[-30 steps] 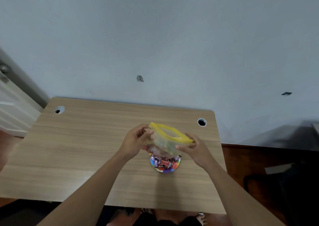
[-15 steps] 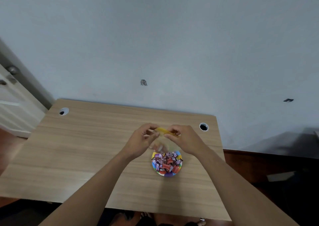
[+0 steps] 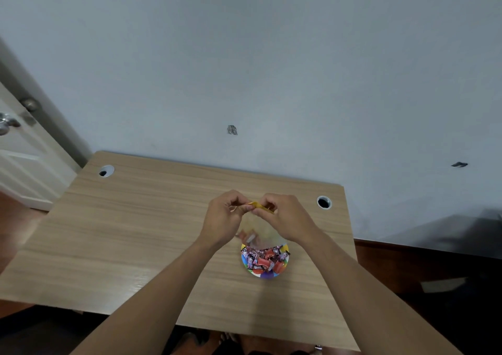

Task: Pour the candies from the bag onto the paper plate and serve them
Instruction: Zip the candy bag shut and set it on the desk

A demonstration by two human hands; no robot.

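A small colourful paper plate [image 3: 267, 274] sits on the wooden table [image 3: 135, 232], heaped with several red and purple wrapped candies [image 3: 264, 257]. Above and just behind it hangs a clear zip bag [image 3: 258, 228] with a yellow seal strip. My left hand [image 3: 224, 219] and my right hand [image 3: 285, 219] both pinch that yellow strip, close together. The bag's clear body droops between my hands and looks nearly empty; its lower edge is blurred just above the plate.
The table has two round cable holes, one at the back left [image 3: 106, 170] and one at the back right [image 3: 323, 202]. A grey wall stands behind it, and a white door with a knob [image 3: 6, 125] at the left. Dark floor lies to the right.
The bag's mouth was spread wide between my hands a second ago. My hands have come together at the yellow strip, and the bag's mouth is now pressed flat. The plate of candies stayed put.
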